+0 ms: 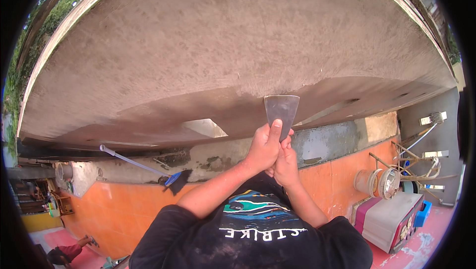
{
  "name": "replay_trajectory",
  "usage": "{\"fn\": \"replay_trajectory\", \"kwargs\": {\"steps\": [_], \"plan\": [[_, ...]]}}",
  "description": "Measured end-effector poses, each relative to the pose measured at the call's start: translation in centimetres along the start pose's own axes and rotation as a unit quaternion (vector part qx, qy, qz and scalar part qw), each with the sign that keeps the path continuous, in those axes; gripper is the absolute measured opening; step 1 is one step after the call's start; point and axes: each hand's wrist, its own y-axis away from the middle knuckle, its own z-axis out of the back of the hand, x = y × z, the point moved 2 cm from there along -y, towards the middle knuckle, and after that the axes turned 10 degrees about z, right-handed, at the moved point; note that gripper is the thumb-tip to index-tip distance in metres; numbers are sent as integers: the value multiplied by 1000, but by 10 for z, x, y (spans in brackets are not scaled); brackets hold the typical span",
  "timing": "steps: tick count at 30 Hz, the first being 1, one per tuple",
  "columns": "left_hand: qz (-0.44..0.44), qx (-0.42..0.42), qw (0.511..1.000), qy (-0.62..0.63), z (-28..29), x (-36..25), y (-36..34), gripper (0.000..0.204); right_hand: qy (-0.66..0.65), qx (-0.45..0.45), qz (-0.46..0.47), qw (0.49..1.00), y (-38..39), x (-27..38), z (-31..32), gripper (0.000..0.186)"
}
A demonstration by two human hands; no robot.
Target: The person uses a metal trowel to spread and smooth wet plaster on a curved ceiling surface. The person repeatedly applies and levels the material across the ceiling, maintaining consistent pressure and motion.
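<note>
A putty knife [281,106] with a broad grey metal blade points away from me, its wide edge at or very near the grey plastered wall [233,31]. My left hand [265,146] is closed round its lower part, the thumb lying along the blade. Just below and to the right, my right hand [286,164] is closed too, fingers wrapped at the handle end against my left hand. The handle itself is hidden by my fingers. Damp, darker plaster [198,102] spreads over the wall's lower part on both sides of the blade.
A broom [173,180] with a blue head leans at left over the orange tiled floor [124,214]. At right are buckets [388,183], a large box [389,219] and a metal-legged stand [411,165]. Another person [69,252] shows at the lower left.
</note>
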Motion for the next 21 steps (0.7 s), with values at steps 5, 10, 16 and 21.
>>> {"fn": "replay_trajectory", "kwargs": {"steps": [5,10,16,21], "plan": [[-89,26,995,-23,-10,-40,2,53,53,0,69,996,-19,27,-17,22],[-154,35,983,-91,-30,-95,8,51,27,46,155,987,-37,70,-32,22],[-14,8,998,-60,-25,-36,14,52,50,-2,64,997,0,30,-10,35],[5,-17,1000,-17,-10,5,7,55,24,3,-2,1000,10,-1,14,35]]}}
